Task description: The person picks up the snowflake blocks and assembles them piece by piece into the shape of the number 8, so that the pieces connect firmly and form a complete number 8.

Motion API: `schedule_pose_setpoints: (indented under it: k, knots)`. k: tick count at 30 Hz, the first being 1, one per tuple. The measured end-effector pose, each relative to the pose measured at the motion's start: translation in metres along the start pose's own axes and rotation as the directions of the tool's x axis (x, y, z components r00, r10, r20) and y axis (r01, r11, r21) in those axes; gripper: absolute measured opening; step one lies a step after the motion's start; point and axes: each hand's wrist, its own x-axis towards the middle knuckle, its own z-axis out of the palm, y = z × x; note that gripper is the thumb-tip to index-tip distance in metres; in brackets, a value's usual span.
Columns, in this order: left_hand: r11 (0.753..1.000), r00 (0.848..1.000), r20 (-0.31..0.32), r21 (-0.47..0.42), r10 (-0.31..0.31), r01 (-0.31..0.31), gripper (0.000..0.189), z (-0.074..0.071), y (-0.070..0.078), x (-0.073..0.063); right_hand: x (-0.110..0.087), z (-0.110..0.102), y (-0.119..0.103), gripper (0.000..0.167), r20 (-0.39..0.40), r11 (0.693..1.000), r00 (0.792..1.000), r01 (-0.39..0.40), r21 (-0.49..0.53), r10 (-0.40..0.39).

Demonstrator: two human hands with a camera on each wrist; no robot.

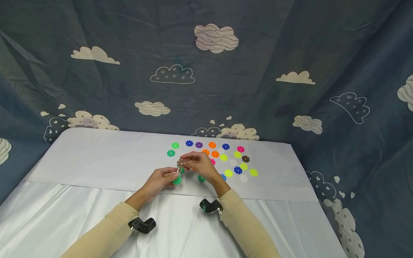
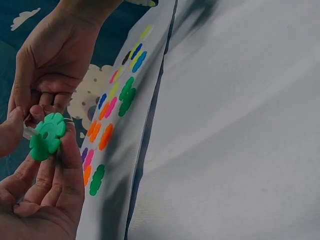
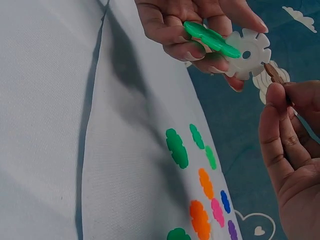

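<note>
My left hand (image 1: 158, 182) holds a white notched plastic disc (image 3: 252, 44) with a green notched disc (image 3: 212, 39) joined at its edge. The thumb and fingers pinch the white disc, and the green one stands crosswise to it. In the left wrist view, the green disc (image 2: 51, 131) covers most of the white one. Between thumb and fingertip, my right hand (image 1: 202, 166) pinches a brown notched disc (image 3: 273, 72). The brown disc's edge meets the rim of the white disc, and fingers hide part of it.
Several loose discs in many colours lie flat on the white table (image 1: 106, 157), mostly right of the hands, including a pink disc (image 1: 240, 149) and a dark brown disc (image 1: 246, 159). A dark curtain (image 1: 245, 104) with cloud prints hangs behind the table.
</note>
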Motion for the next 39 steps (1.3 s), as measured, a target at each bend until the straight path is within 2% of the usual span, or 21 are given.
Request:
schedule_pose_setpoints:
  k: [2,10,18,21,28,34,39]
  knots:
    - [1.000,1.000,0.002,-0.002,0.004,-0.004,0.042,0.001,0.000,0.000,-0.004,0.001,-0.008,0.024,0.010,1.000,1.000,0.001,-0.014,-0.001]
    - [1.000,1.000,-0.004,0.013,0.001,-0.001,0.042,0.002,-0.002,0.001,-0.005,0.002,-0.013,0.024,0.050,0.995,0.998,0.053,-0.089,-0.049]
    - [0.999,0.999,0.003,-0.016,0.034,-0.034,0.042,0.002,-0.003,0.001,-0.006,0.003,-0.015,0.022,0.035,0.999,0.999,0.021,-0.024,-0.020]
    - [0.999,0.999,-0.016,-0.017,0.041,-0.041,0.041,0.003,-0.003,0.000,-0.005,0.004,-0.013,0.020,0.027,0.999,0.999,0.033,-0.031,-0.032]
    - [0.999,0.995,-0.084,0.027,0.049,-0.047,0.036,0.009,-0.007,0.000,0.005,0.002,0.014,0.022,0.030,1.000,1.000,0.010,-0.014,-0.009]
    - [0.998,0.994,-0.104,0.054,0.046,-0.041,0.034,0.014,-0.006,-0.001,0.004,0.001,0.016,0.022,0.013,0.999,1.000,-0.006,-0.042,0.007]
    - [0.998,0.995,-0.095,0.050,0.040,-0.035,0.033,0.016,-0.007,0.000,0.001,0.000,0.013,0.018,0.022,0.996,1.000,0.000,-0.093,0.002]
